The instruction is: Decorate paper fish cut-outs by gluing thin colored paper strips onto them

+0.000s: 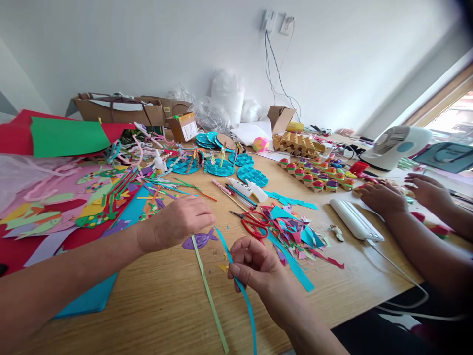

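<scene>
My right hand (254, 271) pinches a narrow blue paper strip (248, 305) between thumb and fingers. The strip's upper end rises to the fingertips of my left hand (183, 222), and its tail hangs toward the front edge. My left hand is closed with the palm down; its fingertips are hidden, so I cannot tell what they grip. Just below it lies a purple paper fish (199, 240), crossed by a pale green paper strip (211, 296) that runs toward me. Red-handled scissors (254, 223) lie beyond my right hand, beside a heap of paper scraps (291, 229).
Glue bottles (254, 191) and pencils lie mid-table. Coloured paper and paper fish (98, 217) cover the left. Blue-painted discs (219, 166) and a painted egg carton (314, 175) stand farther back. On the right are a white power bank (354, 219), a fan (395, 145) and another person's hands (384, 197).
</scene>
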